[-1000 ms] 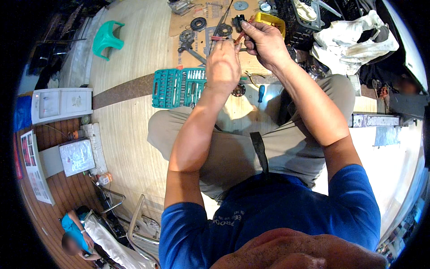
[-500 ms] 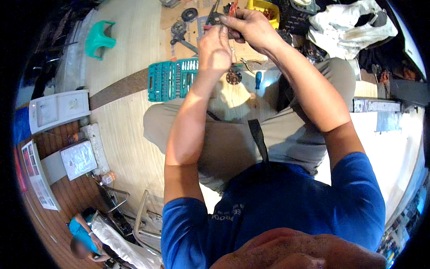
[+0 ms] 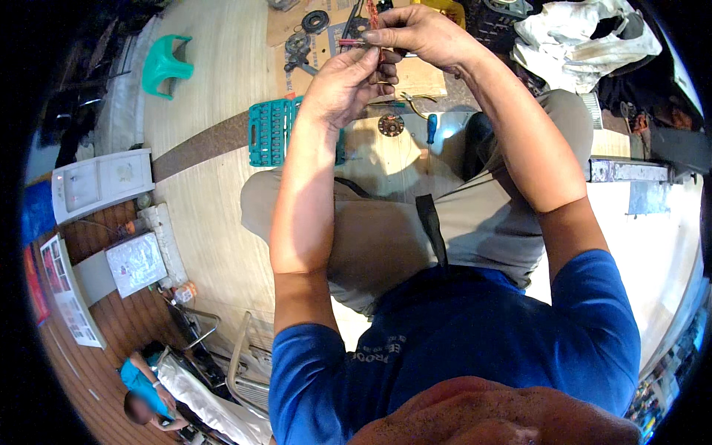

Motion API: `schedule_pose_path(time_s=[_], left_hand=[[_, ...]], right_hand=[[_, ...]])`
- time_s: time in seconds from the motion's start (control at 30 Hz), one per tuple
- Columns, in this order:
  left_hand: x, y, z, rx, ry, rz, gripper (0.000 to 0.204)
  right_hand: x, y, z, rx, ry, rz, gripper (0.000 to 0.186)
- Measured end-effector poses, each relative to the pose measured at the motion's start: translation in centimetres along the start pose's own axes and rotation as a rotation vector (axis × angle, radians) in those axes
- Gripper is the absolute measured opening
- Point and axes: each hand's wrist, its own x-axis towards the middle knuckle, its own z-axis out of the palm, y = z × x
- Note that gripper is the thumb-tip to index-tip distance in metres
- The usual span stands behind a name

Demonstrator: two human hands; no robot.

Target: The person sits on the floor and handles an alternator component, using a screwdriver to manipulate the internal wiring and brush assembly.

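My right hand [image 3: 430, 41] pinches a reddish, copper-looking strand bundle [image 3: 371, 12] at the top middle, beside a short pink-red handled piece [image 3: 350, 43]. My left hand [image 3: 345, 89] is just below, thumb raised toward the right fingertips and other fingers curled; what it grips is hidden. Behind them, metal parts [image 3: 297, 46] and a black ring [image 3: 315, 21] lie on cardboard [image 3: 278, 89]. Nearer me are a teal socket set [image 3: 273, 133], a round dark disc [image 3: 391, 124], a blue screwdriver [image 3: 432, 127] and pliers [image 3: 424, 99].
My crossed legs frame the work. A green stool [image 3: 167, 63] is at upper left, white cloth [image 3: 560, 59] at upper right with a dark crate [image 3: 493, 26] and yellow bin [image 3: 452, 11]. A person in turquoise [image 3: 137, 374] is at lower left beside metal chairs [image 3: 241, 363].
Both hands sit higher in the picture. My left hand has turned, showing its curled fingers. The dark part earlier at my right fingertips is now mostly out of sight.
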Motion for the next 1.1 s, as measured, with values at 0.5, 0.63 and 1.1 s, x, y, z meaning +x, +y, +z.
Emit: schedule_pose_path(time_s=[0.5, 0.63, 1.1], left_hand=[[1.2, -1.9, 2.5, 0.453, 0.440, 0.318, 0.028], [0.5, 0.6, -0.8, 0.915, 0.511, 0.093, 0.036], [-1.9, 3.0, 1.6, 1.660, 0.414, 0.747, 0.017]], right_hand=[[0.7, 3.1, 1.7, 0.084, 0.273, -0.005, 0.029], [0.6, 2.2, 1.3, 0.063, 0.226, -0.050, 0.028], [-1.7, -0.9, 0.9, 0.216, -0.134, 0.278, 0.030]])
